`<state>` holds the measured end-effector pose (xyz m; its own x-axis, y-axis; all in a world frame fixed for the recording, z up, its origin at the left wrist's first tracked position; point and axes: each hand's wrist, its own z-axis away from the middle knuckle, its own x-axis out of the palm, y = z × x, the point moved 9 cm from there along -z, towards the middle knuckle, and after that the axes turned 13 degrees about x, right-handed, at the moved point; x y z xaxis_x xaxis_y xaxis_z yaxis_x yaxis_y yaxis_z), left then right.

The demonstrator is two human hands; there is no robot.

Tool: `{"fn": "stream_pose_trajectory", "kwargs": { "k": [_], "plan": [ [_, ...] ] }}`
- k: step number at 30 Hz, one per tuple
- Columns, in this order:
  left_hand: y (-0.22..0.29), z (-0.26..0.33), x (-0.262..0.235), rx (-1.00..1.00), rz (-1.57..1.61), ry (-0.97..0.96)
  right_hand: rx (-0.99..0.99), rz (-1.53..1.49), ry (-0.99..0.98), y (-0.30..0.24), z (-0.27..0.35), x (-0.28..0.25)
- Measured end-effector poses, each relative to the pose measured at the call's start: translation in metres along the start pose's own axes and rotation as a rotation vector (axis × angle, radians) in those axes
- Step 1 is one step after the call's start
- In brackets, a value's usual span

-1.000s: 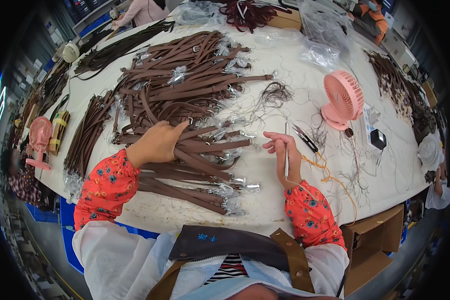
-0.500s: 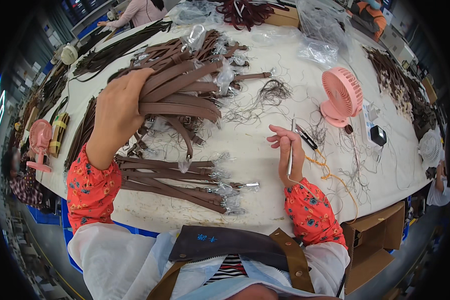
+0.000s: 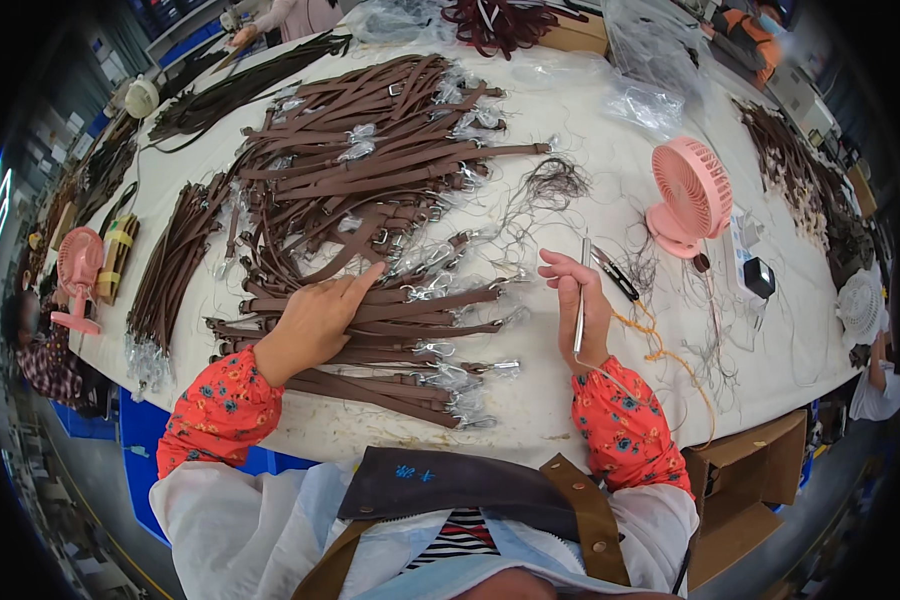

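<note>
My left hand [image 3: 315, 325] rests on a row of brown straps [image 3: 400, 312] with metal clasps wrapped in clear plastic. Its index finger stretches out to the right, and the other fingertips are partly hidden against the straps. In my right hand [image 3: 592, 305] is a slim metal pen-like tool [image 3: 583, 290], held upright, with a thin cord leading from its lower end. Just right of that hand lies a pair of black thread snips [image 3: 615, 272] on a yellow cord [image 3: 653, 335]. Beyond my left hand spreads a large heap of brown straps [image 3: 340, 180].
A pink fan [image 3: 690, 190] stands at the right beside a white power strip [image 3: 745, 245]. Dark thread scraps [image 3: 555, 183] litter the white tabletop [image 3: 530, 400]. Another strap bundle [image 3: 175, 275] lies at the left. An open cardboard box [image 3: 755, 465] sits below the table's right edge. Other people work around the table.
My left hand has come down and nearer, letting go of the bunch of brown straps it held up. Those straps now lie on the table. My right hand stays with its tool.
</note>
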<state>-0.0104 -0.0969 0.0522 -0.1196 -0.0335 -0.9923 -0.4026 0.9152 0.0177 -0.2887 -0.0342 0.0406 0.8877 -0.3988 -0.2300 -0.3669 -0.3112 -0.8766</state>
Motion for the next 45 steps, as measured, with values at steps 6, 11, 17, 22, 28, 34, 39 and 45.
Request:
{"fn": "stream_pose_trajectory", "kwargs": {
  "k": [6,11,17,22,28,34,39,45],
  "plan": [
    [0.008,0.009,0.001,0.091,0.205,0.016,-0.122,0.132,-0.164,-0.015,0.0,0.027],
    [0.012,0.012,-0.001,0.136,0.487,-0.095,-0.261,0.308,-0.264,-0.04,-0.013,0.057],
    [0.009,0.017,-0.001,0.104,0.492,0.038,-0.308,0.409,-0.44,-0.035,-0.044,0.108],
    [-0.001,0.008,-0.051,-0.083,0.134,0.449,-0.217,0.472,-0.547,-0.008,-0.041,0.125],
    [-0.036,0.009,0.005,-0.141,0.386,0.133,-0.195,0.501,-0.465,-0.019,-0.015,0.104],
    [-0.07,0.005,-0.084,-0.306,0.703,0.678,0.045,0.269,-0.375,-0.005,-0.01,0.074],
    [-0.009,-0.019,-0.14,-0.025,0.381,0.625,0.035,0.123,-0.311,-0.017,-0.019,0.061],
    [0.012,-0.018,-0.063,0.116,0.158,0.16,-0.409,0.087,0.021,-0.068,-0.015,0.022]
  ]
}}
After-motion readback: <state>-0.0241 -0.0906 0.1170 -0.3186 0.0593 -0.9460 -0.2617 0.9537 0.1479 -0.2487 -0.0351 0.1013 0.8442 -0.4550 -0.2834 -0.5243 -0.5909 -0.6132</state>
